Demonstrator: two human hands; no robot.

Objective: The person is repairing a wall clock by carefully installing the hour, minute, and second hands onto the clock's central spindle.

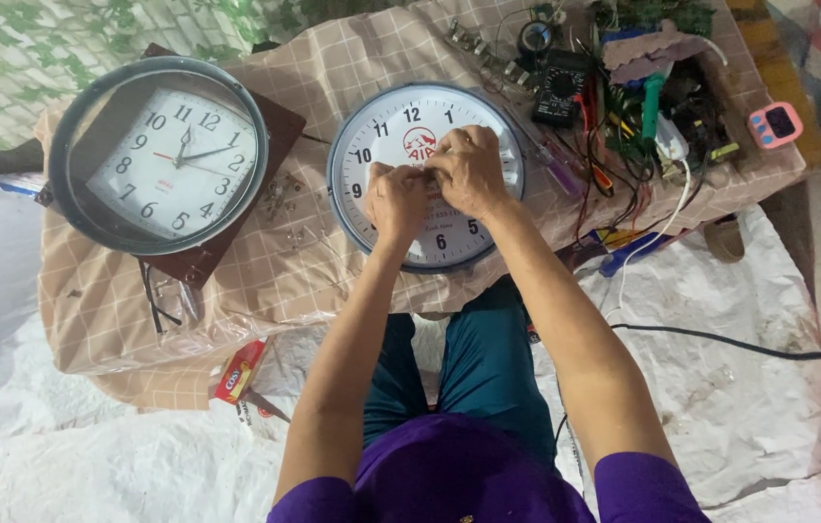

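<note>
Starting at the far left of the table [120,320], I see a second clock [160,155] with a dark grey rim, a square white face and its hands in place, lying flat on a dark brown board [279,126]. It is well apart from where I am working. Just below it a pair of dark wire-like leads [154,300] hangs over the checked cloth, and between the two clocks lies a scatter of small screws [284,199], near my left wrist but not touching it.

Then comes the white round clock [425,174], face up in front of me, its numerals upright to my view. Both hands sit over its centre. My left hand [396,199] covers the lower left of the dial and my right hand [468,169] the middle and right, the two touching where the fingers [430,167] meet. They are pinched close together on something small at the hub; I cannot tell what, since the knuckles hide it. The hub lies directly under the fingertips, so neither hand is really nearer, though the right lies more squarely over it. The dial around them is bare of anything in the way.

To the right of the clock a purple-handled screwdriver [560,174] lies just beside the rim, then a black multimeter [560,87], a tangle of coloured wires and tools [652,136], and at the table's far corner a small pink timer [775,124]
</note>
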